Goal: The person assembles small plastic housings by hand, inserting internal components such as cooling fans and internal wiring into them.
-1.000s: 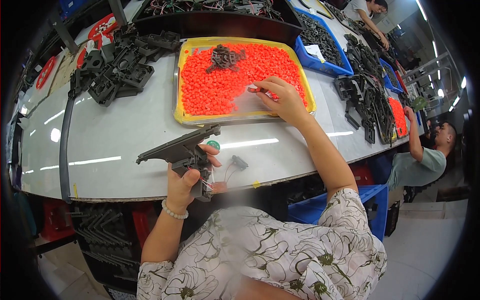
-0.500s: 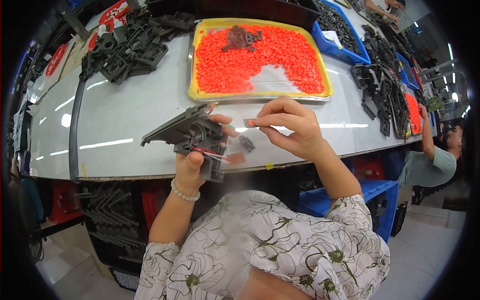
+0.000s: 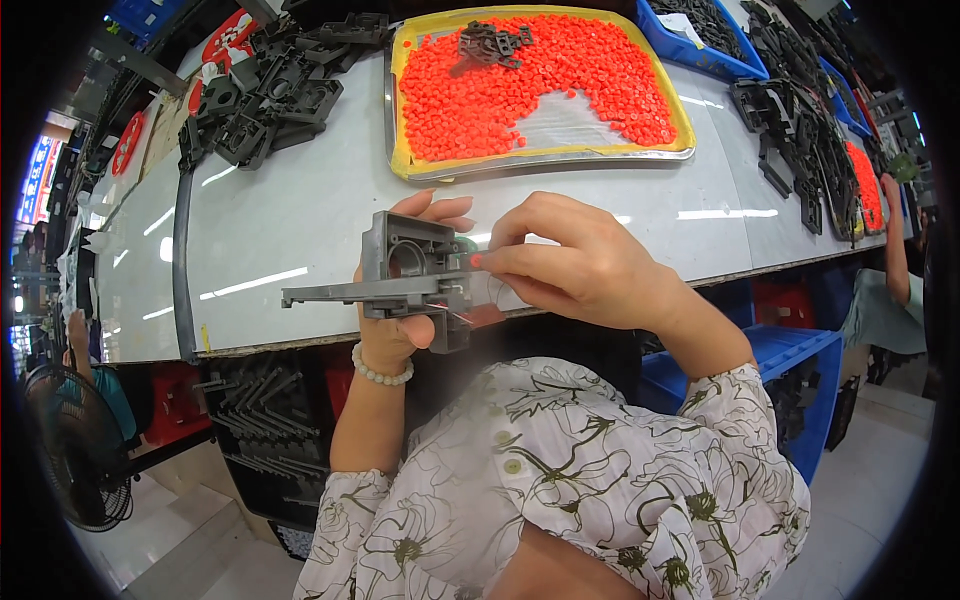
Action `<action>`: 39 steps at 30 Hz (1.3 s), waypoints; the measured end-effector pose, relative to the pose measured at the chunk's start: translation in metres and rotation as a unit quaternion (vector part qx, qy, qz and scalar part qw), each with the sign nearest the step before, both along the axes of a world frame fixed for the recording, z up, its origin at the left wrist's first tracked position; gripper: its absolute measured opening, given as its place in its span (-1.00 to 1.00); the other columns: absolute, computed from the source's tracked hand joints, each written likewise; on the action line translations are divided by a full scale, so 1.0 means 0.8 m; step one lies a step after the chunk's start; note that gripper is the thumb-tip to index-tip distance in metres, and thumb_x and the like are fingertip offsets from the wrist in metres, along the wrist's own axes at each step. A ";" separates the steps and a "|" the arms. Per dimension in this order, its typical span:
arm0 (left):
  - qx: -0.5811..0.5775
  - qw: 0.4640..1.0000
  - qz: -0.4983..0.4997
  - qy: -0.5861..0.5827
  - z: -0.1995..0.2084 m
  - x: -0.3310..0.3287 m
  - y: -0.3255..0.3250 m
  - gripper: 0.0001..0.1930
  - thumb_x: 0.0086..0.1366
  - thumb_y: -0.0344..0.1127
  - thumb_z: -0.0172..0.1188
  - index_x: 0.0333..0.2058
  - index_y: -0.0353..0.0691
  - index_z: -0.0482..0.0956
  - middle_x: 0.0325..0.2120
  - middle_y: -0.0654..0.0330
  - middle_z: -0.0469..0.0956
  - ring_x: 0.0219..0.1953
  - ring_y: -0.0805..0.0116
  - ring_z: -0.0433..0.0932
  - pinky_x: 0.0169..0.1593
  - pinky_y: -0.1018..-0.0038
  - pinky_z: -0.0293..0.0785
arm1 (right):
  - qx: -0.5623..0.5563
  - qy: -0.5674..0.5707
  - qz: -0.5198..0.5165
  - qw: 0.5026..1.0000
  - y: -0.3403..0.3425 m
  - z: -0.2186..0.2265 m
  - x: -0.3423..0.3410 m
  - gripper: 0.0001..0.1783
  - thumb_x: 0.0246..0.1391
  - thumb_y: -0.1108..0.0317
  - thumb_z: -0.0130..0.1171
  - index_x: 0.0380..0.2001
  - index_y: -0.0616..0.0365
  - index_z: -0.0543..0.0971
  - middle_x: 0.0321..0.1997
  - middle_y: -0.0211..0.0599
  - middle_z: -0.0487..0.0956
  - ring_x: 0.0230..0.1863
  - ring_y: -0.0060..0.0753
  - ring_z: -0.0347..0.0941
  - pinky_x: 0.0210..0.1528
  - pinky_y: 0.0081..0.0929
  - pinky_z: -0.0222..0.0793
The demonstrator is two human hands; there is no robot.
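Note:
In front of me my left hand (image 3: 385, 335) is wrapped round a dark grey moulded plastic part (image 3: 378, 292), thumb below and fingers behind. This part has a round opening and a long arm pointing left. Thumb and fingertips of my right hand (image 3: 595, 260) are closed in a pinch at its right end. Between them shows a small red piece (image 3: 477, 260); earlier it sat against a small flat grey piece, now mostly hidden. A blurred reddish patch (image 3: 487, 315) hangs just below the pinch; I cannot tell what it is.
Beyond my hands lies a yellow-rimmed metal tray (image 3: 400, 150) of small red pieces (image 3: 450, 120), with dark parts (image 3: 490, 45) on top. Grey mouldings (image 3: 260, 110) are heaped left, more (image 3: 785, 140) right. A blue bin (image 3: 750, 65) stands back right. Another person (image 3: 890, 300) works at right.
My right hand has brought the small red piece leftward to the plastic part's right end. The plastic part has turned, its arm now nearly level. My view has shifted slightly.

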State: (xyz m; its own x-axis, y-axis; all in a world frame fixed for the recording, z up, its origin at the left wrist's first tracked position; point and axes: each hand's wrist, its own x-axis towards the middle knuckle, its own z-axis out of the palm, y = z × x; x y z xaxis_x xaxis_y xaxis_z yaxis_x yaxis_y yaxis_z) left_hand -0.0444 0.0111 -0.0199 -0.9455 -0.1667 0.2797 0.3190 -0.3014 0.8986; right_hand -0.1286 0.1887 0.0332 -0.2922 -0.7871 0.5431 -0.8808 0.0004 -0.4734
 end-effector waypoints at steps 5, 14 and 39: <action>-0.007 1.000 -0.005 -0.014 0.000 -0.002 0.000 0.19 -0.43 0.31 0.38 0.10 -0.44 0.16 -0.02 -0.11 0.36 -0.06 0.26 0.44 -0.03 0.38 0.44 | 0.023 0.050 0.005 0.998 0.000 0.001 0.000 -0.76 -0.33 0.46 0.22 -0.44 0.23 0.51 -0.38 -0.29 0.43 -0.34 -0.29 0.39 -0.36 -0.42 0.38; 0.012 1.000 -0.018 -0.017 0.005 -0.004 0.011 0.17 -0.42 0.21 0.42 0.10 -0.46 0.15 -0.02 -0.14 0.35 -0.06 0.29 0.43 -0.03 0.41 0.44 | 0.066 0.062 0.023 0.996 -0.002 0.007 -0.001 -0.77 -0.32 0.34 0.23 -0.60 0.25 0.46 -0.38 -0.25 0.40 -0.25 -0.29 0.38 -0.29 -0.43 0.42; 0.039 0.999 0.021 0.007 0.005 0.002 0.014 0.06 -0.29 0.16 0.40 0.09 -0.42 0.14 0.05 -0.24 0.26 0.01 0.05 0.41 0.05 0.23 0.38 | -0.056 0.013 -0.002 0.998 -0.016 -0.037 0.001 -0.75 -0.32 0.49 0.18 -0.40 0.21 0.55 -0.27 -0.30 0.46 -0.24 -0.30 0.42 -0.25 -0.44 0.40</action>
